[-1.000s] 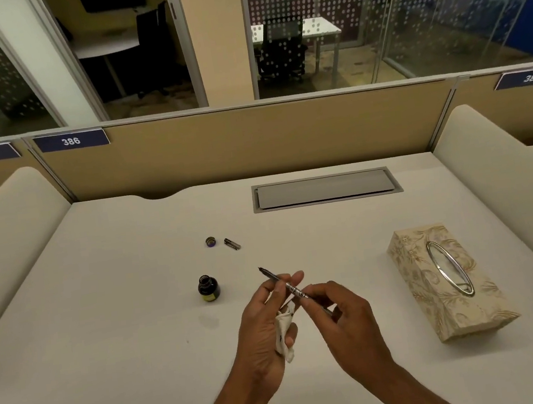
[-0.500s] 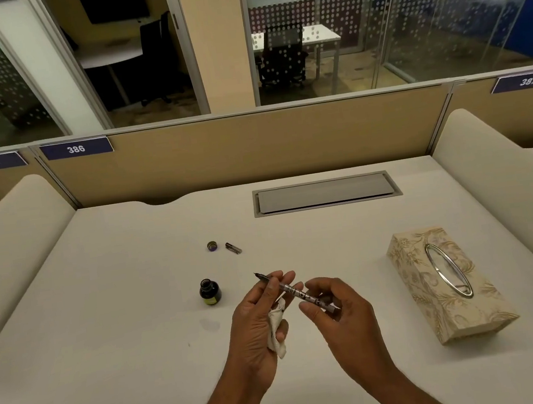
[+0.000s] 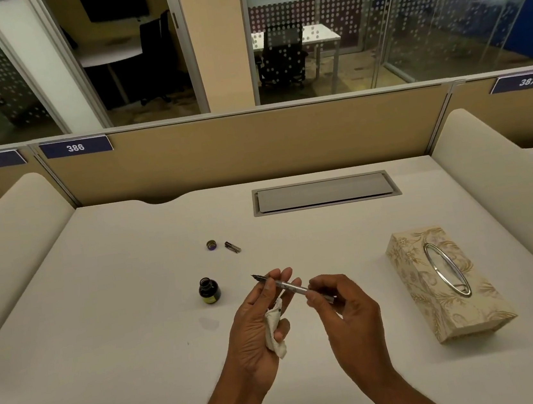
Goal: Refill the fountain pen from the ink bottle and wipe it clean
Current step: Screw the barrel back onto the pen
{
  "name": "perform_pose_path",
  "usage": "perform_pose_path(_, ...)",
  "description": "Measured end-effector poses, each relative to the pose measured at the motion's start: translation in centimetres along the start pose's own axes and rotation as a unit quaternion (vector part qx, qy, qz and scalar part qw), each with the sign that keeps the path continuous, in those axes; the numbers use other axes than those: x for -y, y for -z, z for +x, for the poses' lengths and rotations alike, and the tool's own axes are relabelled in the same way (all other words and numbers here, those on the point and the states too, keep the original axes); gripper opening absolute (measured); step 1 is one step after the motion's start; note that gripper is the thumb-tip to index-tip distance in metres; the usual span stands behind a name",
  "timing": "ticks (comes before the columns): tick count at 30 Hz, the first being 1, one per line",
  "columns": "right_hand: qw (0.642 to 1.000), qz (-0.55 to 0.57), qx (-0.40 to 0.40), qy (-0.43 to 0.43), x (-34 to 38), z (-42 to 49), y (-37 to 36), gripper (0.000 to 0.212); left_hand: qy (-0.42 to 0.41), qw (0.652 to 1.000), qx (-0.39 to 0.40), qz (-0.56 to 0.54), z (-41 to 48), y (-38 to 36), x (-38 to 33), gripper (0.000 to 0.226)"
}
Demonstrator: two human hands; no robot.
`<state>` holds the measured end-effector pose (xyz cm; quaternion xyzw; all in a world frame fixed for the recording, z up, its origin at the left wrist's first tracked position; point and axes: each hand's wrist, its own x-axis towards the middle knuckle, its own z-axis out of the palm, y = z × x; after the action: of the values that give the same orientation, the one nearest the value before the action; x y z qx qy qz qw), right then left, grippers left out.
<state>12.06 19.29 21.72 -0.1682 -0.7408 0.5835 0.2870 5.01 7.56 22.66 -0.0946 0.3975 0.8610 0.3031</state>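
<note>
Above the near middle of the desk, the fountain pen is held aslant between both hands, its nib jutting out far-left past the left hand, whose fingertips pinch the barrel while its lower fingers curl round a crumpled tissue. The right hand pinches the pen's near-right end. The uncapped ink bottle stands just left of the hands, its cap farther back.

Seen as two bare forearms, each ending in a bare grip: left grip, right grip. Creased at knuckles, lined across the backs.
</note>
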Motion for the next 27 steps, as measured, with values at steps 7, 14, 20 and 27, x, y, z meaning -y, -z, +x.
perform_pose_path(7,1.0,-0.011,0.011,0.012,0.12,-0.12,-0.04,0.023,0.009,1.0,0.005,-0.02,-0.15,0.21,-0.04,0.027)
perform_pose_path(14,0.999,-0.036,0.017,0.028,-0.02,0.0,-0.33,0.022,-0.002,1.0,0.006,-0.02,-0.22,0.24,0.01,0.039)
perform_pose_path(20,0.997,-0.061,0.028,0.042,0.02,0.04,-0.45,0.029,0.001,1.0,0.004,-0.026,-0.25,0.21,-0.02,0.037)
perform_pose_path(27,0.995,-0.081,0.045,0.047,0.02,-0.03,-0.69,0.026,0.001,1.0,0.006,-0.025,-0.31,0.25,-0.19,0.035)
